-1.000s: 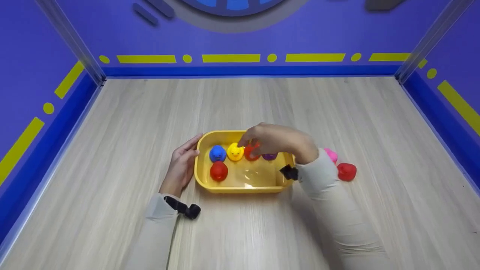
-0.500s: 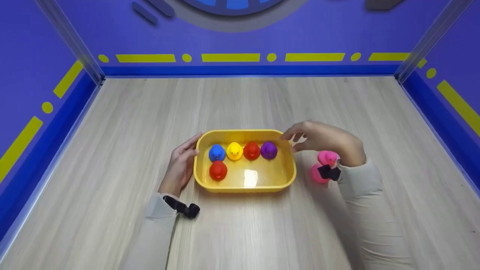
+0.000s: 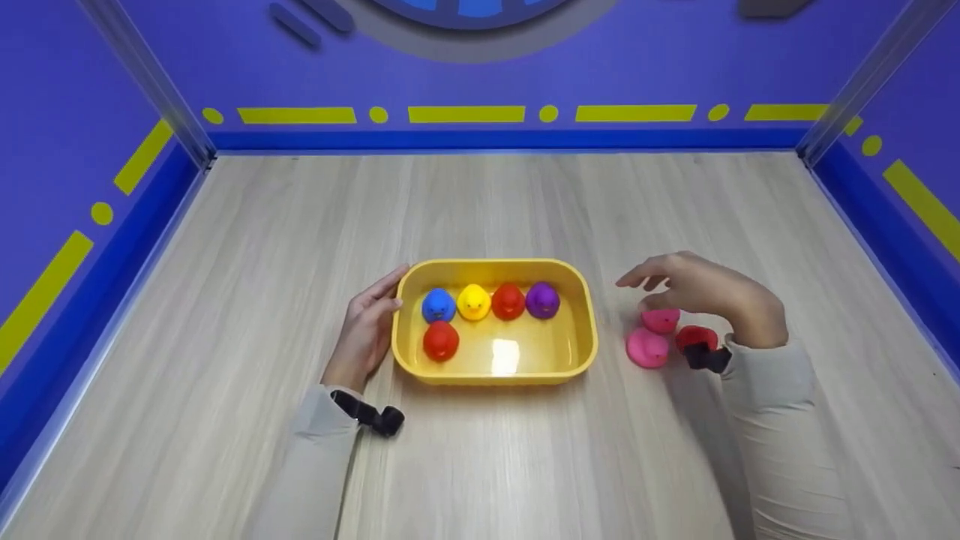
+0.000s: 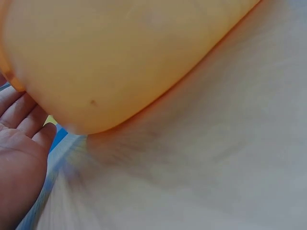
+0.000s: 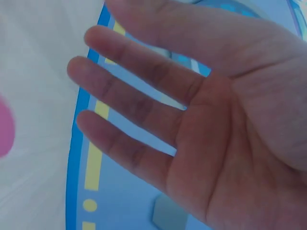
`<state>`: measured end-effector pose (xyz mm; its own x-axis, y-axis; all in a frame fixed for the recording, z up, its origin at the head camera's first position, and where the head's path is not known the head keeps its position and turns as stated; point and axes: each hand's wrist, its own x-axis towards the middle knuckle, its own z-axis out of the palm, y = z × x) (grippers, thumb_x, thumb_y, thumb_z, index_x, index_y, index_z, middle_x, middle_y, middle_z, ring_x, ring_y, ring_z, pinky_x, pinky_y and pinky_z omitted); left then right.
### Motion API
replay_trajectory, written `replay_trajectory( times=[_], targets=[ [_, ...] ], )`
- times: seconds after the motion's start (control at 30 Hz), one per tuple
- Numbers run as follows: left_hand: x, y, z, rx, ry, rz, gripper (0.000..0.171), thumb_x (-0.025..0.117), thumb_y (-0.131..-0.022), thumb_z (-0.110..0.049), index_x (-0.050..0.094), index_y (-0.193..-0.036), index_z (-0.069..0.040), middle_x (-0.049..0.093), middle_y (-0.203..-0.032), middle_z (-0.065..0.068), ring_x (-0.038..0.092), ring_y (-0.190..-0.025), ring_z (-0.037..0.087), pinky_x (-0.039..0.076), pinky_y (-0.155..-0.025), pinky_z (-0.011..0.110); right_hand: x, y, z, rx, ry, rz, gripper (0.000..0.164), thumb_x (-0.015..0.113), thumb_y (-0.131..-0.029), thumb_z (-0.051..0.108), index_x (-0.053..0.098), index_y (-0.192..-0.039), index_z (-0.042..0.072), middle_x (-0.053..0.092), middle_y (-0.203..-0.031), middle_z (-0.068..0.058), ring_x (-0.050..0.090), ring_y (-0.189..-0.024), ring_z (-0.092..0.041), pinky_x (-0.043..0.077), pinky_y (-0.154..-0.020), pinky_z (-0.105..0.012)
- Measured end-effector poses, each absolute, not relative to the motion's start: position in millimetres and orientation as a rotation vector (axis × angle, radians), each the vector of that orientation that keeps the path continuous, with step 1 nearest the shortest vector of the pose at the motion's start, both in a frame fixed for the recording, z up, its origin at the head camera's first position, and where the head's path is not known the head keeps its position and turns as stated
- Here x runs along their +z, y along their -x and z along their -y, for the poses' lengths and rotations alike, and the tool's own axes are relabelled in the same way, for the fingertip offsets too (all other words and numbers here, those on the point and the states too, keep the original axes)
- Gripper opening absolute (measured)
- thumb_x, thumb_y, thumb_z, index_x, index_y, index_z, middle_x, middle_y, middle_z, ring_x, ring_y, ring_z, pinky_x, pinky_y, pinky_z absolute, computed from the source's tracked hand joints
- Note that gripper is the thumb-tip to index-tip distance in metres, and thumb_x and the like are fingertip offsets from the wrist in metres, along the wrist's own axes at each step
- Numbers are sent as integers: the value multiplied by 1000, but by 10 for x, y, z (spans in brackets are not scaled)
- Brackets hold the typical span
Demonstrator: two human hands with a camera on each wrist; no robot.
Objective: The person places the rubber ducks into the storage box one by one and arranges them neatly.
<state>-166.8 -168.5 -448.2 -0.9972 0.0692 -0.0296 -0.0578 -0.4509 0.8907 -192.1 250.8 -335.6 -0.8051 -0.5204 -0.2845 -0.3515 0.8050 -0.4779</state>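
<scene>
Backdrop: purple-blue walls [image 3: 480, 79] on three sides of a wood-grain tabletop [image 3: 300, 225].
Tub: yellow tub [image 3: 495, 379], mid-tabletop, flat and upright.
Left hand: left hand [image 3: 360, 330] laid along the tub's left side, fingers extended against the outer wall, steadying rather than clutching, as I read it.
Right hand: right hand [image 3: 701, 285] grasping nothing, fingers spread, above the far pink duck [image 3: 661, 321]; contact cannot be told.
Pink pair: far pink duck partly under the thumb, near pink duck [image 3: 647, 349] just in front of it, both right of the tub.
Technique: if picking up, I judge best to lower thumb and fingers either side of one body, lift straight, clear the tub's right rim; left hand to stay put.
Inside tub: blue duck [image 3: 439, 306], yellow duck [image 3: 474, 302], red duck [image 3: 508, 301], purple duck [image 3: 542, 300] along the far wall; front red duck [image 3: 441, 341] before the blue.
Obstruction: wrist camera [image 3: 706, 358] partly hides an outer red toy [image 3: 697, 336]; close-set neighbours could get knocked.
</scene>
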Motion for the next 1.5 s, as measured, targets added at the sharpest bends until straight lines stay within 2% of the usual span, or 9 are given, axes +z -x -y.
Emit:
replay_trajectory(
  times=[0.3, 0.63, 1.07, 1.3, 1.5],
  targets=[
    [-4483, 1685, 1670, 2632, -30, -1598, 57, 42, -84, 10, 37, -142, 10, 37, -151, 21, 36, -140, 22, 35, -113, 31, -3449, 1872, -2724, -556, 520, -2584, 39, 65, -86, 5, 64, -125, 9, 63, -124, -17, 58, -112, -38, 57, -87, -47],
    [-4496, 1674, 1668, 2625, -18, -1606, 57, 42, -85, 9, 37, -142, 10, 37, -151, 20, 35, -141, 22, 35, -113, 31, -3593, 1826, -2840, -565, 405, -2571, 37, 69, -86, 11, 66, -123, 9, 64, -120, -20, 60, -105, -37, 59, -81, -44],
    [-4494, 1675, 1674, 2617, -23, -1621, 57, 41, -85, 9, 37, -142, 10, 36, -152, 21, 32, -143, 23, 31, -115, 32, -3650, 1827, -2891, -599, 601, -2635, 25, 66, -84, -2, 72, -108, 2, 70, -107, -17, 65, -95, -34, 60, -77, -43],
    [-4498, 1673, 1675, 2622, -23, -1618, 57, 41, -84, 9, 37, -142, 10, 36, -152, 20, 32, -143, 22, 32, -114, 32, -3652, 1834, -2882, -589, 540, -2660, 28, 68, -83, 0, 71, -110, 3, 69, -109, -18, 64, -94, -31, 59, -80, -44],
    [-4503, 1681, 1676, 2627, -20, -1612, 57, 42, -84, 9, 38, -141, 11, 37, -151, 20, 32, -142, 22, 33, -114, 30, -3622, 1824, -2856, -605, 502, -2673, 30, 67, -84, -1, 70, -113, 4, 69, -108, -17, 61, -85, -23, 60, -76, -40]
  ],
)
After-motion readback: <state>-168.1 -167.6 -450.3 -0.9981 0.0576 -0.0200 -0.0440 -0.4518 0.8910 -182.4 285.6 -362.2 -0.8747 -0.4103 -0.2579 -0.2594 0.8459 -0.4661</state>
